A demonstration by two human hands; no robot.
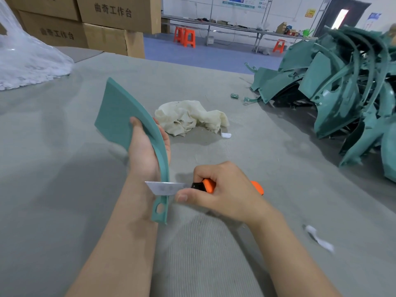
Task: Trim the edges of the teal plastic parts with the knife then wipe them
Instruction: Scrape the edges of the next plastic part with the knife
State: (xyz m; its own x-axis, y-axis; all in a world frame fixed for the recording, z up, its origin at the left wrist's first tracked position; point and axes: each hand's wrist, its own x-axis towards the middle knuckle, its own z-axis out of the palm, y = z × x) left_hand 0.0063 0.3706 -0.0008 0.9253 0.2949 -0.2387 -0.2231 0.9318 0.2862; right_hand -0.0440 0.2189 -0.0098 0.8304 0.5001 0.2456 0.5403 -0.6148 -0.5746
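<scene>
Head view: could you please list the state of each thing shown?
Part: held upright in left hand.
Knife: gripped by right hand, blade out, across Part's edge.
Cloth: crumpled on table, untouched.
Pile of parts: heaped at right.

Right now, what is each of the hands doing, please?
Left hand: holds the teal part.
Right hand: grips the orange knife, blade on the part's edge.

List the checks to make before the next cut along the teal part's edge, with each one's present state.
1. Left hand grips teal part: ok.
2. Right hand holds knife by its handle: ok.
3. Blade meets the part's edge: ok.
4. Left wrist clear of blade: not ok, blade tip overlaps it in view.
5. Cloth lies nearby for wiping: ok.
6. Blade sharpness: cannot tell.
</scene>
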